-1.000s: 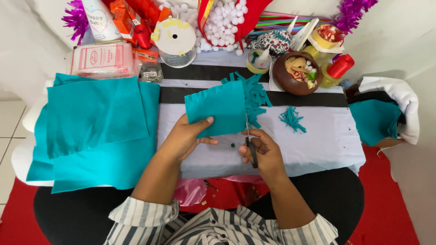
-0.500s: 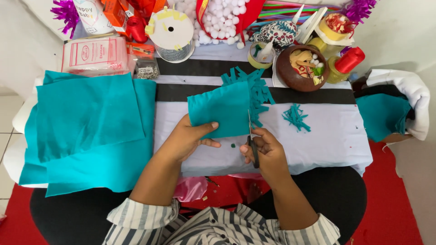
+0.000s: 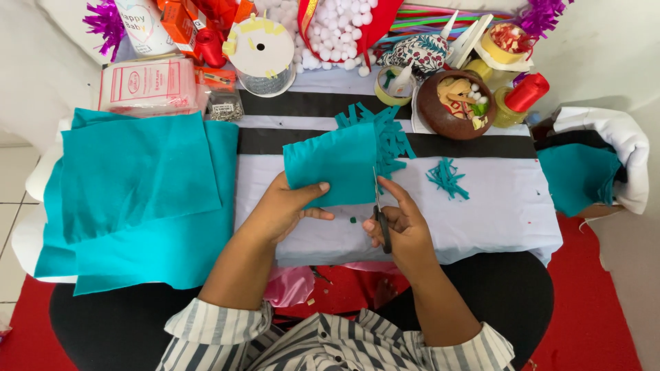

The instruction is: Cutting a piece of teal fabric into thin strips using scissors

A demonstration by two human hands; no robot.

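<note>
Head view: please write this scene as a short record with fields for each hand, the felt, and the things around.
left hand: the left hand holds a teal felt piece, thumb on top
right hand: the right hand holds scissors, blades at the felt's right edge
felt edge: fringe cut along the far right side
scraps: teal scraps on the white table cover
left side: stacked teal felt sheets
far side: brown bowl, ribbon spool

My right hand (image 3: 399,230) is hiding most of the scissors (image 3: 380,220). The top edge is cutting off the bag of white balls (image 3: 337,31), and my elbows are slipping below the frame.
</note>
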